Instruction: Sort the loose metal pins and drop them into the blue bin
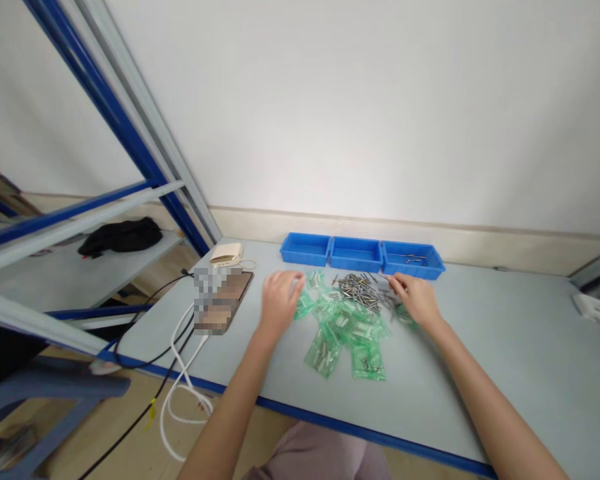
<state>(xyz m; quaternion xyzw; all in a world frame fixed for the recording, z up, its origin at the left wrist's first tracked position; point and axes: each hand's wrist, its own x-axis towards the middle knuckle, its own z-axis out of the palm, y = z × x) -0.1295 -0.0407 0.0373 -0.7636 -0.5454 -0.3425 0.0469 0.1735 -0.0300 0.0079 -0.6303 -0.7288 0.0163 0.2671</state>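
A heap of metal screws (359,290) lies on the table between my hands. At the heap's right side, my right hand (415,298) is closed in a pinch, with a thin dark screw (383,275) at its fingertips. My left hand (279,298) is left of the heap, fingers loosely bent and thumb apart, with nothing visible in it. It is nearest to a small green bag (304,305). Several green clear bags with small metal parts lie in front of the heap, among them a bag (324,352) and another bag (369,361) closer to me.
Behind the heap stand three blue bins in a row: a left bin (306,249), a middle bin (356,254) and a right bin (413,260) with a few screws inside. A phone (230,303), a cream-coloured device (227,254) and white cables (180,360) are at the left.
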